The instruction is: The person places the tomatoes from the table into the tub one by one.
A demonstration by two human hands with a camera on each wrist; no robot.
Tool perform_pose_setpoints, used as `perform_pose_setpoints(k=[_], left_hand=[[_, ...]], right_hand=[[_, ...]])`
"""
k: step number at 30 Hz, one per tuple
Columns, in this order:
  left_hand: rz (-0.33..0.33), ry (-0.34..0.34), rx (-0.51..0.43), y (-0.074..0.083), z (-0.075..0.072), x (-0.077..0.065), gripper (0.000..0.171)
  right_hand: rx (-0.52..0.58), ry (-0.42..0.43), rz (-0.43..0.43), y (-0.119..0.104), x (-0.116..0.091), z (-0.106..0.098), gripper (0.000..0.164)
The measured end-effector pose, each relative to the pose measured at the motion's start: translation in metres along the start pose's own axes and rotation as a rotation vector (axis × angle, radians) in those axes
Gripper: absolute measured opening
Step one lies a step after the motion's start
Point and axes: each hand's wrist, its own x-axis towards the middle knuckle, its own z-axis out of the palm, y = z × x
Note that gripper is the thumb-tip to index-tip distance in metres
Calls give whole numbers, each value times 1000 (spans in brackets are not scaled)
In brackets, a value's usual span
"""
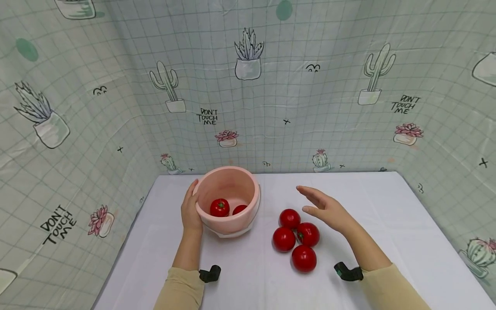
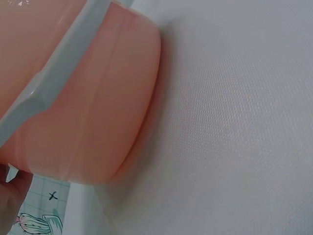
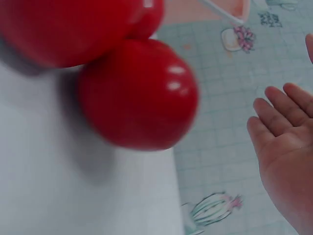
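A pink bucket (image 1: 228, 224) stands at the left of the table, its white handle (image 2: 63, 63) hanging down the near side. My left hand (image 1: 191, 214) holds the bucket by its left side, fingers up at the rim. Inside lie two red tomatoes, a whole one (image 1: 219, 207) and another (image 1: 240, 209) partly hidden by the rim. Right of the bucket, several red tomatoes sit bunched together, among them a back one (image 1: 289, 218) and a front one (image 1: 304, 258). Just behind and right of them my right hand (image 1: 329, 211) hovers with fingers extended, palm bare in the right wrist view.
White cloth covers the table (image 1: 240, 275). A grid-patterned curtain (image 1: 279, 99) printed with cacti encloses the back and both sides. Each wrist wears a small black camera mount, one at the left (image 1: 210, 274) and one at the right (image 1: 348, 272).
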Motion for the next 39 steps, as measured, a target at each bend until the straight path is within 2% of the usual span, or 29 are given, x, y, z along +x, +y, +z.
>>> perform_pose_setpoints(k=[6, 14, 24, 32, 39], left_hand=[[19, 2, -37, 0, 0, 0, 43], [0, 5, -31, 0, 0, 0, 43], [-6, -5, -62, 1, 1, -1, 42], [11, -3, -26, 0, 1, 0, 43], [19, 3, -37, 0, 1, 0, 44]], right_hand=[[8, -6, 73, 30, -19, 12, 61], [-10, -26, 139, 55, -30, 21, 66], [-14, -61, 149, 61, -36, 22, 64], [-42, -80, 154, 64, -40, 23, 61], [-54, -74, 174, 63, -42, 23, 60]])
